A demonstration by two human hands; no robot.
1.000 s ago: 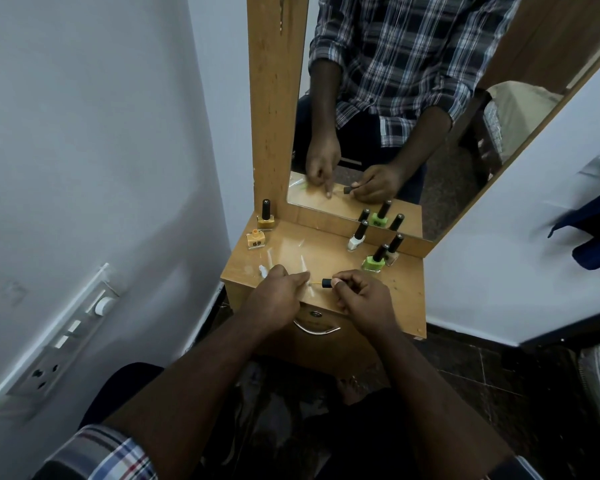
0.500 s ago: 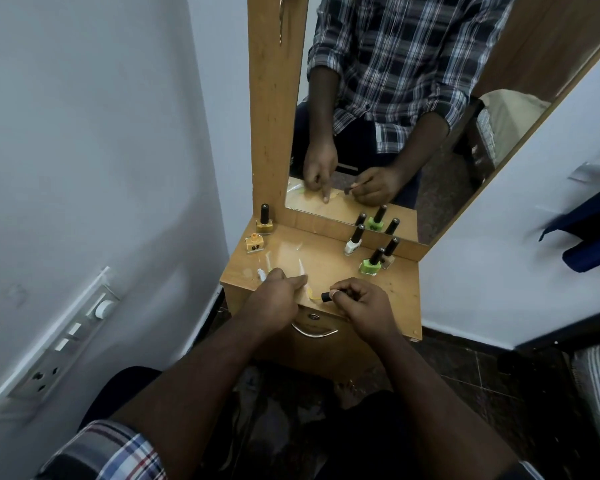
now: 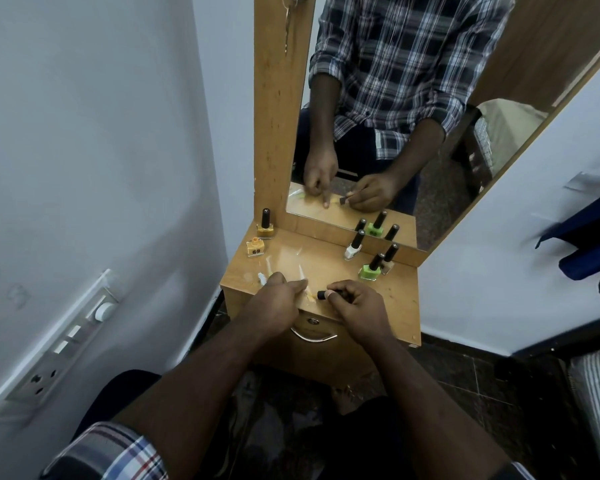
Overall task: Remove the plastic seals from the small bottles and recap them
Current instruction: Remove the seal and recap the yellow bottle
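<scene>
Right hand [image 3: 357, 303] curled round a black cap [image 3: 323, 294], its end poking out leftward past the fingertips. Left hand [image 3: 278, 296] pinching pale plastic seal [image 3: 305, 289] just beside that cap, over the front edge of the wooden shelf [image 3: 400, 299]. Uncapped orange bottle [image 3: 255, 247] well apart, back left.

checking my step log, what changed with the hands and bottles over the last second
Very little. The right hand still grips the black cap, and the left hand still pinches the clear plastic seal; both have drifted slightly toward the near edge of the dresser top. The green bottle, white bottle and two yellow bottles stayed put.
</scene>
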